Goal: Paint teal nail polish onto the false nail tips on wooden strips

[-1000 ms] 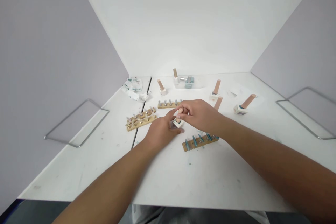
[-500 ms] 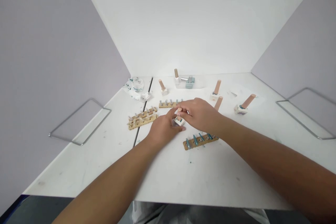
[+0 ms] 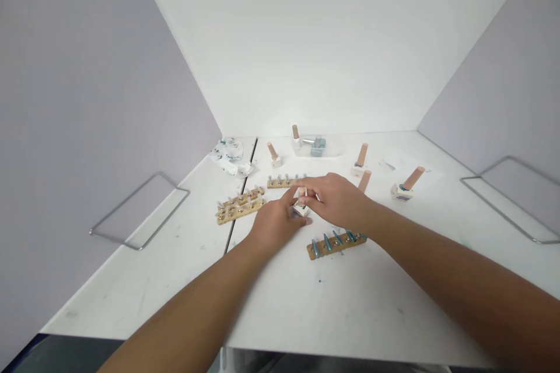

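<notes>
Wooden strips studded with bolts lay around the small white cube with a short tan peg [image 3: 301,205] that I worked on: the wooden strip with teal-tipped bolts [image 3: 336,243] lay just nearer me than the cube, the wooden strip with silver bolts [image 3: 283,180] just beyond it, and the pair of wooden strips with brass nuts [image 3: 240,206] off to its left. Further beyond the cube stood the clear plastic tray [image 3: 315,145], with other white cubes carrying tan pegs [image 3: 405,186] to its right, all on the white table [image 3: 175,268].

The cube was white with a teal mark on one face, its peg mostly hidden by my fingers. It sat on the table between both hands. My left hand [image 3: 275,224] pinched its base from the left; my right hand [image 3: 336,199] had its fingertips closed on the peg from above.
</notes>
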Demonstrator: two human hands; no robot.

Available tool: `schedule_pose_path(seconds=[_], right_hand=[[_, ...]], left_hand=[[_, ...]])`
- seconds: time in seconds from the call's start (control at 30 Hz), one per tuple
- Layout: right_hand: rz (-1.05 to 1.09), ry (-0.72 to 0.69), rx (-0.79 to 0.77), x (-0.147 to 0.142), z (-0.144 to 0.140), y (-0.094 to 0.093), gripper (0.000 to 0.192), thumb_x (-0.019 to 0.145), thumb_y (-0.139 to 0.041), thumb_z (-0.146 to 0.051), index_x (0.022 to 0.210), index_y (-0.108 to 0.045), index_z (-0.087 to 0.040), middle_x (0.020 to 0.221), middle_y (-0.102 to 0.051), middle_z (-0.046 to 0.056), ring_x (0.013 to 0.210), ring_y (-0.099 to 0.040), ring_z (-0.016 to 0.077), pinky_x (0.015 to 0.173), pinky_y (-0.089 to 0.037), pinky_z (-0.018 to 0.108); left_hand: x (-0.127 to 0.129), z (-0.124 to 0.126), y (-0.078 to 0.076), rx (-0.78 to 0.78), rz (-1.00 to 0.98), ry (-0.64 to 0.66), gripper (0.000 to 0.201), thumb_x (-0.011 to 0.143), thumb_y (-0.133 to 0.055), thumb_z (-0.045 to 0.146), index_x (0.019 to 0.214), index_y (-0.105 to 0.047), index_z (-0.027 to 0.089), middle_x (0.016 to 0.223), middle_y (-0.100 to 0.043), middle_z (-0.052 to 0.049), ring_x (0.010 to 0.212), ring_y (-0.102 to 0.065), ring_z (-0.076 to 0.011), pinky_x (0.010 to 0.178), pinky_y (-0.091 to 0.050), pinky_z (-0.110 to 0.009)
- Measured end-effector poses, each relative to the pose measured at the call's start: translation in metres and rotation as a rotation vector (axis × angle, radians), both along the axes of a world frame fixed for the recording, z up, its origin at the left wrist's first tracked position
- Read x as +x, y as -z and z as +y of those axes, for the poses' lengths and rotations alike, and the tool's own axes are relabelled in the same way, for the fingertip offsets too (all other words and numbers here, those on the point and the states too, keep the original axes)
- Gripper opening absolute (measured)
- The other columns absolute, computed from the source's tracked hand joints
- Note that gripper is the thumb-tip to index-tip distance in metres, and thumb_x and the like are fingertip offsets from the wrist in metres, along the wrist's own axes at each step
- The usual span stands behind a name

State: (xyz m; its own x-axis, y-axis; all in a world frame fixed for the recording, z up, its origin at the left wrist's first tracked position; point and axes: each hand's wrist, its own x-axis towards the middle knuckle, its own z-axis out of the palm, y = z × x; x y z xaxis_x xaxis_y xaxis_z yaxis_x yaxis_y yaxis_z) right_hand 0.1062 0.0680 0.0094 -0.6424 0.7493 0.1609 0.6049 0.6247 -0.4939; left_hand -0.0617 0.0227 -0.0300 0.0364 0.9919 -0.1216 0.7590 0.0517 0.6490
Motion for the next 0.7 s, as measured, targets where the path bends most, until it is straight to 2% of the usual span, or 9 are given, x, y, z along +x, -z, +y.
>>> schedule_pose_path(seconds=[0.1,0.2,0.3,0.37,0.47,0.57,0.6,0.67,0.7], right_hand=[[0.025,0.006,-0.032,0.003,0.000,0.000,0.043,0.093,-0.053,-0.030,0.136,-0.058,-0.024,0.071,-0.067,-0.001,0.064,-0.058,0.0152,0.061,-0.042,0.029],[0.070,0.013,-0.047,0.011,-0.004,-0.008,0.051,0.093,-0.056,-0.038,0.142,-0.051,-0.024,0.066,-0.061,-0.003,0.058,-0.055,0.0134,0.055,-0.042,0.027],[0.144,0.037,-0.019,0.030,-0.011,-0.019,0.051,0.094,-0.055,-0.041,0.142,-0.050,-0.024,0.068,-0.056,-0.003,0.059,-0.053,0.0129,0.059,-0.046,0.029],[0.297,0.035,0.055,0.050,-0.020,-0.023,0.050,0.094,-0.057,-0.040,0.141,-0.050,-0.027,0.071,-0.055,-0.003,0.062,-0.053,0.0140,0.064,-0.049,0.031],[0.604,0.023,0.241,0.083,-0.039,-0.018,0.048,0.096,-0.056,-0.038,0.143,-0.048,-0.036,0.101,-0.061,0.003,0.081,-0.058,0.0175,0.085,-0.051,0.041],[0.707,0.021,0.275,0.114,-0.063,0.001,0.056,0.095,-0.052,-0.050,0.149,-0.042,-0.036,0.139,-0.049,0.008,0.106,-0.056,0.0269,0.101,-0.044,0.051],[0.707,0.049,0.252,0.122,-0.070,0.010,0.059,0.095,-0.050,-0.052,0.151,-0.040,-0.035,0.148,-0.043,0.008,0.114,-0.054,0.0296,0.107,-0.040,0.054],[0.699,0.092,0.218,0.134,-0.080,0.027,0.063,0.096,-0.045,-0.056,0.154,-0.034,-0.034,0.157,-0.035,0.006,0.129,-0.045,0.0343,0.112,-0.036,0.056],[0.678,0.110,0.198,0.138,-0.083,0.035,0.063,0.097,-0.042,-0.056,0.155,-0.032,-0.033,0.160,-0.033,0.006,0.133,-0.044,0.0346,0.113,-0.036,0.055]], left_hand=[[-0.001,0.001,0.001,-0.011,-0.020,-0.005,0.068,0.076,-0.074,0.035,0.139,-0.049,0.031,0.083,-0.073,0.001,0.081,-0.066,-0.0222,0.065,-0.040,-0.029],[-0.004,0.000,0.004,-0.012,-0.052,-0.010,0.077,0.075,-0.075,0.039,0.145,-0.044,0.030,0.104,-0.075,-0.004,0.084,-0.067,-0.0231,0.069,-0.043,-0.030],[-0.010,-0.004,0.007,-0.005,-0.094,-0.022,0.086,0.073,-0.077,0.042,0.149,-0.039,0.031,0.131,-0.067,-0.008,0.095,-0.067,-0.0267,0.074,-0.046,-0.033],[-0.015,-0.010,0.006,0.009,-0.128,-0.033,0.087,0.072,-0.078,0.044,0.149,-0.039,0.031,0.137,-0.063,-0.010,0.103,-0.065,-0.0308,0.079,-0.047,-0.037],[-0.024,-0.024,-0.006,0.062,-0.208,-0.046,0.083,0.074,-0.074,0.048,0.149,-0.041,0.031,0.142,-0.057,-0.012,0.110,-0.060,-0.0353,0.088,-0.046,-0.045],[-0.034,-0.035,-0.029,0.116,-0.367,-0.025,0.077,0.082,-0.062,0.062,0.150,-0.039,0.032,0.145,-0.053,-0.012,0.110,-0.059,-0.0337,0.093,-0.046,-0.049],[-0.036,-0.037,-0.037,0.126,-0.438,0.004,0.077,0.083,-0.054,0.070,0.148,-0.042,0.031,0.147,-0.051,-0.011,0.113,-0.059,-0.0335,0.095,-0.047,-0.050],[-0.038,-0.039,-0.050,0.121,-0.621,0.100,0.089,0.084,-0.018,0.084,0.147,-0.044,0.028,0.153,-0.047,-0.010,0.123,-0.056,-0.0342,0.098,-0.050,-0.050],[-0.039,-0.041,-0.055,0.095,-0.788,0.157,0.094,0.084,-0.006,0.084,0.147,-0.045,0.026,0.155,-0.044,-0.009,0.131,-0.052,-0.0344,0.102,-0.049,-0.050]])
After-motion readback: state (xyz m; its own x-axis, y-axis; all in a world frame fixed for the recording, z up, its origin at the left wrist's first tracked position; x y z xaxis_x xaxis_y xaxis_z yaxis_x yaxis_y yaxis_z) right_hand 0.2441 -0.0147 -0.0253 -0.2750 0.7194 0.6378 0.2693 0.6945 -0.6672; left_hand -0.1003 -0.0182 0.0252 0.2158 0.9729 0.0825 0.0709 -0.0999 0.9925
